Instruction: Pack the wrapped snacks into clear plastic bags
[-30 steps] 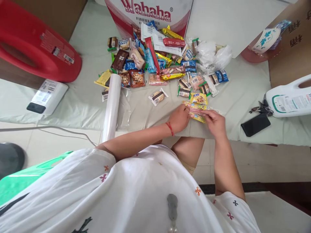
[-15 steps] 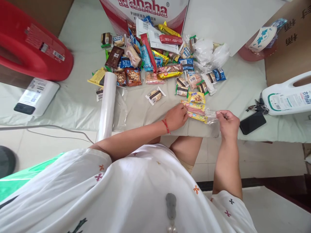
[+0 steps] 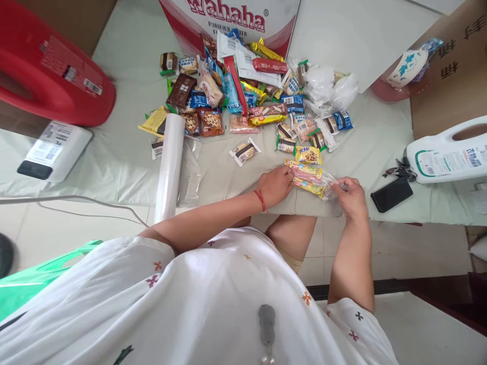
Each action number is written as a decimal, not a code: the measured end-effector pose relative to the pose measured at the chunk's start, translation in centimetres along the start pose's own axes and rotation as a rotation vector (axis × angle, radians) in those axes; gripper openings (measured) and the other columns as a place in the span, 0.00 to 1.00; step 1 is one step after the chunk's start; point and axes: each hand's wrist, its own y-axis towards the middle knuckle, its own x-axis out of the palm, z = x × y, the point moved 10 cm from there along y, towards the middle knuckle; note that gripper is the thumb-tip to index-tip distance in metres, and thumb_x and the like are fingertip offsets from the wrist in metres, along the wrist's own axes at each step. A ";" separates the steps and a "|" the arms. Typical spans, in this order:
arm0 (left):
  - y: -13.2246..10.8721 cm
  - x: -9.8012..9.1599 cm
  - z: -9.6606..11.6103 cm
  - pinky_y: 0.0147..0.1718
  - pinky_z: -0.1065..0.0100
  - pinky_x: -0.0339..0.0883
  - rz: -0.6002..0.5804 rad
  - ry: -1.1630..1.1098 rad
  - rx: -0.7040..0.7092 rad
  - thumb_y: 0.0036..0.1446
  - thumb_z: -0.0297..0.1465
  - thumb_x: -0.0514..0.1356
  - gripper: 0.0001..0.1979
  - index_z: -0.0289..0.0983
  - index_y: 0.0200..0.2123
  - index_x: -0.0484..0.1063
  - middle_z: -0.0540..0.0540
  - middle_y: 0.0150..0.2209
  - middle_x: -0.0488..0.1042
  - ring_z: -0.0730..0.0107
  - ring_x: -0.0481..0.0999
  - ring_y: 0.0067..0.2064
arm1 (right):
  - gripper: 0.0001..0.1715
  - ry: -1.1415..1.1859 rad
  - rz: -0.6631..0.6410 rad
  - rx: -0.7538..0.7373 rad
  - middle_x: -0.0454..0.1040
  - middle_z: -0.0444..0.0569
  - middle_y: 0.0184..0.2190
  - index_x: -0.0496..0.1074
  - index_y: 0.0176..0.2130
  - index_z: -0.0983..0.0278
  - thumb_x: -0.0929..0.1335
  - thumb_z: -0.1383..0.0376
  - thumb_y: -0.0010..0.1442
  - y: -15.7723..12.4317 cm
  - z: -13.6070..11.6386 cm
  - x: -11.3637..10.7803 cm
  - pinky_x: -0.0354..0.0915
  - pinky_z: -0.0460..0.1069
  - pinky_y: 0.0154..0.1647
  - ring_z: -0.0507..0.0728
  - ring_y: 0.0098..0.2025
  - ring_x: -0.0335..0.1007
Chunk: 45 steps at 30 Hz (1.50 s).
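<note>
Yellow-and-pink snack packets lie side by side near the table's front edge, with clear plastic around their right end. My left hand is closed on their left end, a red string bracelet at its wrist. At the other end, my right hand pinches the clear plastic bag between thumb and fingers. Just beyond the packets sits a yellow cookie packet. A single wrapped biscuit lies to the left, apart from the pile.
A heap of wrapped snacks spreads before the Wahaha box. Left stand a roll of clear bags, a white device and a red jug. Right are a phone, keys and a white detergent bottle.
My right hand has moved a little left, closer to the packets, and the clear plastic between has bunched up. My left hand stays on the packets. The view has shifted slightly.
</note>
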 end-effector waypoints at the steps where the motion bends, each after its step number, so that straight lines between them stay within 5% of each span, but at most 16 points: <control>1: 0.1 -0.1 0.1 0.36 0.59 0.66 -0.006 0.011 0.009 0.72 0.36 0.51 0.15 0.40 0.49 0.76 0.38 0.51 0.74 0.51 0.71 0.53 | 0.20 0.064 0.001 0.025 0.73 0.47 0.32 0.73 0.32 0.60 0.70 0.46 0.58 0.0 -0.2 -0.4 0.65 0.54 0.40 0.58 0.35 0.66; 6: 0.5 -0.4 1.2 0.39 0.58 0.66 -0.016 0.075 0.076 0.72 0.33 0.51 0.16 0.37 0.41 0.78 0.36 0.48 0.74 0.50 0.66 0.56 | 0.13 0.035 0.111 0.048 0.70 0.43 0.25 0.69 0.34 0.59 0.70 0.53 0.60 -0.4 -5.0 -0.4 0.61 0.50 0.32 0.56 0.27 0.63; 9: 0.8 -1.0 1.7 0.45 0.53 0.65 0.018 0.095 0.115 0.72 0.33 0.51 0.17 0.36 0.39 0.79 0.35 0.48 0.74 0.48 0.66 0.58 | 0.09 -0.154 0.099 -0.113 0.74 0.50 0.33 0.72 0.36 0.59 0.65 0.59 0.65 -1.0 -10.7 3.2 0.62 0.52 0.37 0.59 0.34 0.68; 12: 1.0 -1.6 1.5 0.50 0.51 0.64 0.062 0.077 0.134 0.72 0.34 0.51 0.17 0.36 0.44 0.79 0.34 0.51 0.72 0.47 0.65 0.60 | 0.18 -0.290 0.009 -0.184 0.73 0.58 0.39 0.76 0.40 0.62 0.59 0.62 0.70 -2.1 -13.4 6.8 0.65 0.56 0.39 0.63 0.39 0.68; 15: 0.9 -1.0 1.0 0.53 0.52 0.65 0.056 0.004 0.151 0.71 0.37 0.53 0.17 0.36 0.49 0.79 0.35 0.51 0.74 0.49 0.68 0.59 | 0.23 -0.326 -0.028 -0.339 0.72 0.64 0.45 0.77 0.51 0.65 0.57 0.65 0.70 -4.4 -14.4 7.7 0.67 0.61 0.48 0.68 0.47 0.67; 20: 0.3 0.2 1.0 0.64 0.49 0.62 0.149 -0.127 0.220 0.71 0.34 0.51 0.19 0.37 0.57 0.76 0.37 0.58 0.77 0.51 0.65 0.67 | 0.31 -0.422 -0.068 -0.526 0.68 0.67 0.63 0.65 0.69 0.66 0.60 0.69 0.69 -7.8 -14.5 7.0 0.61 0.69 0.59 0.73 0.60 0.62; 23: 0.5 0.7 0.3 0.65 0.47 0.62 0.133 -0.218 0.228 0.70 0.31 0.50 0.20 0.36 0.58 0.75 0.36 0.60 0.77 0.51 0.65 0.70 | 0.29 -0.461 -0.089 -0.571 0.70 0.65 0.64 0.65 0.69 0.67 0.60 0.67 0.71 -7.1 -14.1 7.5 0.54 0.70 0.67 0.72 0.65 0.59; 26: 0.9 -0.3 -1.8 0.64 0.51 0.64 0.107 -0.545 0.215 0.68 0.32 0.54 0.22 0.38 0.63 0.70 0.38 0.60 0.77 0.54 0.70 0.67 | 0.25 -0.423 -0.118 -0.594 0.75 0.63 0.59 0.72 0.64 0.67 0.60 0.67 0.72 -5.1 -13.2 7.6 0.60 0.64 0.65 0.67 0.62 0.65; 29: 0.4 -2.3 -5.7 0.59 0.57 0.68 0.207 -1.000 0.069 0.65 0.39 0.62 0.30 0.40 0.67 0.62 0.38 0.58 0.77 0.56 0.74 0.63 | 0.23 -0.217 -0.065 -0.528 0.78 0.60 0.55 0.74 0.62 0.64 0.62 0.61 0.72 -3.4 -12.3 5.5 0.67 0.60 0.59 0.65 0.56 0.71; 32: -0.9 -2.7 -7.9 0.57 0.59 0.69 0.284 -1.348 -0.124 0.58 0.45 0.69 0.35 0.40 0.64 0.64 0.37 0.59 0.75 0.56 0.72 0.63 | 0.28 0.199 -0.007 -0.339 0.79 0.56 0.53 0.73 0.62 0.61 0.67 0.50 0.70 -2.9 -11.7 3.1 0.71 0.58 0.56 0.63 0.52 0.75; 35: -1.2 -1.3 -4.9 0.53 0.60 0.72 0.079 -1.697 -0.152 0.50 0.46 0.75 0.36 0.40 0.59 0.70 0.40 0.56 0.78 0.56 0.77 0.58 | 0.32 0.633 -0.225 -0.150 0.81 0.52 0.50 0.74 0.59 0.60 0.70 0.44 0.65 -3.8 -12.9 5.6 0.74 0.56 0.51 0.62 0.49 0.78; 38: -1.1 0.0 -2.5 0.46 0.61 0.76 -0.041 -1.888 -0.231 0.42 0.41 0.79 0.32 0.35 0.49 0.76 0.41 0.45 0.83 0.58 0.83 0.45 | 0.33 0.828 -0.406 -0.043 0.81 0.52 0.51 0.74 0.58 0.60 0.69 0.43 0.64 -5.4 -14.8 9.2 0.74 0.57 0.52 0.62 0.50 0.78; 41: -1.0 1.1 -2.9 0.41 0.63 0.77 0.017 -1.982 -0.385 0.40 0.34 0.80 0.27 0.33 0.42 0.76 0.44 0.37 0.84 0.63 0.83 0.36 | 0.35 0.711 -0.266 0.015 0.80 0.54 0.52 0.69 0.62 0.61 0.66 0.42 0.67 -6.4 -14.2 9.4 0.74 0.56 0.51 0.61 0.49 0.78; 45: -1.2 1.7 -4.2 0.41 0.62 0.79 0.115 -2.067 -0.486 0.44 0.29 0.78 0.22 0.34 0.41 0.75 0.46 0.34 0.83 0.65 0.83 0.34 | 0.45 0.493 0.052 0.084 0.74 0.61 0.58 0.57 0.70 0.62 0.68 0.43 0.65 -8.6 -12.1 6.4 0.73 0.54 0.48 0.60 0.48 0.79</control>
